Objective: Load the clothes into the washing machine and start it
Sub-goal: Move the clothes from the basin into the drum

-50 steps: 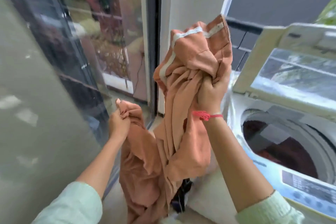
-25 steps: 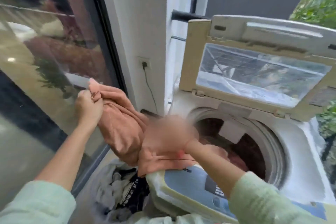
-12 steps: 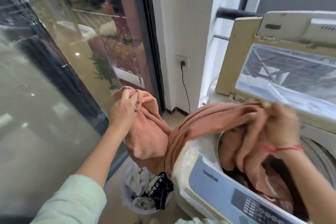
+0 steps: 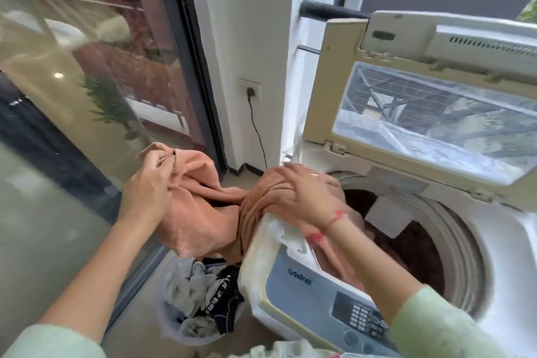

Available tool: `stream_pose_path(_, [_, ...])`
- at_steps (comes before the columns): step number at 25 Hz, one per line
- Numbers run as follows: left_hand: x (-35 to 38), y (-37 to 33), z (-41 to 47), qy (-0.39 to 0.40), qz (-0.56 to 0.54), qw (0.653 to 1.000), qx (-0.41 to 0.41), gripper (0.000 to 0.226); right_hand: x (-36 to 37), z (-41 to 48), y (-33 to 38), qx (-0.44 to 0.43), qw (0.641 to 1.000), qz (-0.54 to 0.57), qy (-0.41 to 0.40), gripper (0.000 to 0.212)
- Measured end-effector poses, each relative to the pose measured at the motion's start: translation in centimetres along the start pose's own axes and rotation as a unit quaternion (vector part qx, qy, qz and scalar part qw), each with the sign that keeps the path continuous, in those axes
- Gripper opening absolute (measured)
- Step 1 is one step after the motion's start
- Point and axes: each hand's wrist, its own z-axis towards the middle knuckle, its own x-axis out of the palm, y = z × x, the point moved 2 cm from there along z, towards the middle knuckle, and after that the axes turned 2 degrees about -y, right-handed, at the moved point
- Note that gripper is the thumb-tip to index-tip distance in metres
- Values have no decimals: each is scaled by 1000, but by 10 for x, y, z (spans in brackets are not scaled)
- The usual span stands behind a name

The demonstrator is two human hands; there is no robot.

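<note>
Peach cloth (image 4: 200,221) drapes over the front corner of the washing machine (image 4: 305,293). The left hand (image 4: 148,192) pinches one end with curled fingers; the right hand (image 4: 311,197) grips the bunched middle at the drum (image 4: 418,253) rim. The cloth's far end is hidden behind the right forearm; the basket (image 4: 162,315) below is partly covered.

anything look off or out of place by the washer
The peach garment is only half in: it drapes over the washing machine rim, one end in the drum, the other held by the left hand above the laundry basket.
</note>
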Motion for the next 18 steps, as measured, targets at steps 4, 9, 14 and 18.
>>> stream_pose_path(4, [-11, 5, -2, -1, -9, 1000, -15, 41, 69, 58, 37, -30, 957, -229, 177, 73])
stream_pose_path(9, [-34, 29, -8, -18, 2, 1000, -25, 41, 9, 44, -20, -19, 999, 27, -15, 31])
stream_pose_path(14, [-50, 12, 8, -49, -26, 998, -7, 44, -68, -93, -180, 283, 865, 201, -362, 38])
stream_pose_path(18, [-36, -33, 26, -44, -92, 994, 39, 45, 0, -136, -198, 377, 912, 128, -98, 29])
